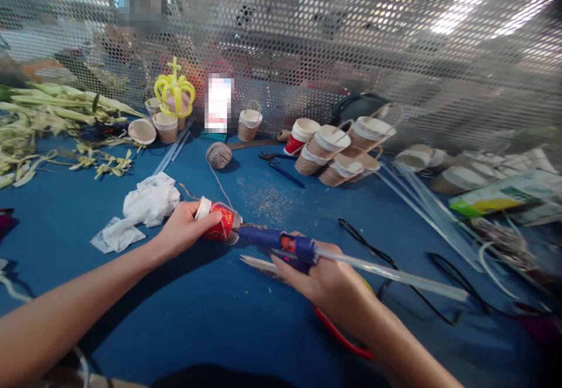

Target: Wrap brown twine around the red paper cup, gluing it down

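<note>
My left hand (187, 224) is closed round a red paper cup (225, 217) that lies on its side, white rim toward me and to the left. Grey-brown twine is wound about the cup's base end. A strand of it leads back to a ball of twine (219, 155). In my right hand (327, 282) is a blue hot glue gun (281, 240), its nozzle at the cup's wound end. A long clear glue stick (390, 274) sticks out of its back. Scissors (259, 264) with red and yellow handles lie partly hidden under my right hand.
Twine-wrapped cups (325, 142) stand in a group at the back right. Pliers (281, 165) lie in the middle, crumpled white cloth (151, 201) at left. Loose glue sticks (434, 218) and a black cord (373, 247) spread rightward. A perforated metal panel (281, 43) bounds the blue table.
</note>
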The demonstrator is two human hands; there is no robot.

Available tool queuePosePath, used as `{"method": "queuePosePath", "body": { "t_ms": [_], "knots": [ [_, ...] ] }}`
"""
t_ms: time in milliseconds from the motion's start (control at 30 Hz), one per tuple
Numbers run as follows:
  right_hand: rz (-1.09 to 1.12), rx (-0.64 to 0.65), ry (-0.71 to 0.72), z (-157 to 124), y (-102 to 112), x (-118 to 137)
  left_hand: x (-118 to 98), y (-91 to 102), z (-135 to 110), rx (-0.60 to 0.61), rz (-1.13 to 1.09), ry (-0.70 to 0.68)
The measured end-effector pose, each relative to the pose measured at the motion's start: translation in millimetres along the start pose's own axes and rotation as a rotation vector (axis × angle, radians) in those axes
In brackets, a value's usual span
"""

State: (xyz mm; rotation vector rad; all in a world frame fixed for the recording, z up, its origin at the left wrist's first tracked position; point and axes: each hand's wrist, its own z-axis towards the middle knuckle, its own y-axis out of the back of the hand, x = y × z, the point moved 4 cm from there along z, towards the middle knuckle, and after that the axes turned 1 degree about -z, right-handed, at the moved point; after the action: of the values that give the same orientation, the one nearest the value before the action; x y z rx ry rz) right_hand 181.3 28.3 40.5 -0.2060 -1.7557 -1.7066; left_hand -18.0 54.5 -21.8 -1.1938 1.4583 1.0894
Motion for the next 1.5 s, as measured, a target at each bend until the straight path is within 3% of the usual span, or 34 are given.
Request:
{"method": "queuePosePath", "body": {
  "t_ms": [200, 367, 600, 1333, 1500],
  "knots": [
    [0.121, 0.095, -0.202, 2, -7, -16, -1, -0.9, -5, 0.045, 0.104, -0.066],
    [0.309, 0.13, -0.398, 0, -10, -25, -10, -2.1, -10, 0.064, 0.282, -0.232],
    [0.336, 0.164, -0.39, 1, -8, -27, -16, -2.6, -13, 0.087, 0.412, -0.394],
    [0.37, 0.217, -0.433, -1, -3, -27, -20, -1.9, -19, 0.115, 0.373, -0.582],
    [0.384, 0.22, -0.464, -4, -4, -31, -18, -2.9, -17, 0.141, 0.341, -0.573]
  ]
}}
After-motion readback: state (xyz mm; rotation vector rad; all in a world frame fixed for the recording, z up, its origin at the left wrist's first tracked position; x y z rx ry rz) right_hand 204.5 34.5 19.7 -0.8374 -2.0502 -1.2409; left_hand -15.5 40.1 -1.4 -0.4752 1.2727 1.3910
